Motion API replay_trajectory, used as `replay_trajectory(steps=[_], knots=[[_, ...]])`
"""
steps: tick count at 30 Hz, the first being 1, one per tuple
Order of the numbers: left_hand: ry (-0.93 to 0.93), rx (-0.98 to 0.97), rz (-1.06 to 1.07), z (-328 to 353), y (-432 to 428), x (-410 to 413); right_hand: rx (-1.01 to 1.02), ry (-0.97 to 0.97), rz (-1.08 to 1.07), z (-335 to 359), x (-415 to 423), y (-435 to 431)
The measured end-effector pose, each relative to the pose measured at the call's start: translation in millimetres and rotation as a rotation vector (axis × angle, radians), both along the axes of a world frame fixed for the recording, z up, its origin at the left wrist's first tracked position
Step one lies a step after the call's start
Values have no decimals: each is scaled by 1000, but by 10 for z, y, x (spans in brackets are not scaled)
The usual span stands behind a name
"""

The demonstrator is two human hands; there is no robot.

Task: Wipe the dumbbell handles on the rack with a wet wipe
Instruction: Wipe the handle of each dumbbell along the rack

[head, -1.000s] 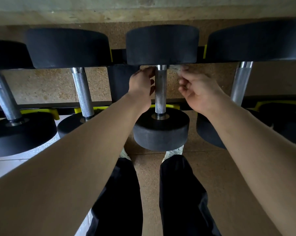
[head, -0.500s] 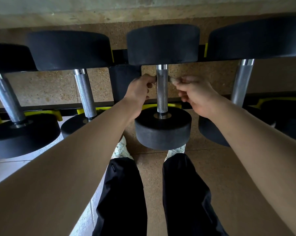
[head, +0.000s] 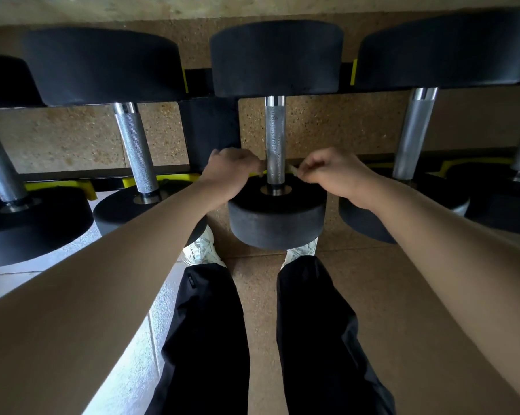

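A person's left hand (head: 232,172) and right hand (head: 338,172), fingers (head: 304,171) curled, each pinch one end of a wet wipe (head: 292,170), apparently looped behind the knurled steel handle (head: 275,136) between them; the soft, limp wipe likely needs holding taut by its ends; the heavy dumbbell (head: 276,223) rests on the rack (head: 85,188).

The middle handle (head: 275,139) is silver metal. It is rough with tiny criss-cross lines, and smooth and shiny at its top end. The round weights (head: 276,58) look like dull black rubber. The wipe (head: 291,170) is pale and thin. The floor (head: 257,310) is brown, speckled and grainy. At 8 o'clock the pale tiles (head: 139,369) look smooth and a bit shiny. The trousers (head: 211,339) are black cloth.
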State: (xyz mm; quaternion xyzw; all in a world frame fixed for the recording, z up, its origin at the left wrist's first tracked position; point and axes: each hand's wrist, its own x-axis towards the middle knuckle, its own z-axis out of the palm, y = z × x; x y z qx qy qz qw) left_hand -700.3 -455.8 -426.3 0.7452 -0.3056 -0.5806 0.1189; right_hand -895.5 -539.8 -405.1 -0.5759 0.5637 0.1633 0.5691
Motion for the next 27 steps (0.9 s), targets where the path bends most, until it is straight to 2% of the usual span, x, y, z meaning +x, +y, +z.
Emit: replay_trajectory(steps=[3,11,16,22,27], knots=[[-49,-64,-193,17,168,53,-29,58,92,-118,185,14],[-200,10,-303,18,119,-164,-17,141,131,-13,-89,-29],[-131,44,-260,130,189,-78,-54,110,166,-92,68,31],[-130,-113,-230,338,388,-40,-48,43,128,-161,127,117],[-105,-166,-62,545,512,-228,-152,33,189,69,-32,208]])
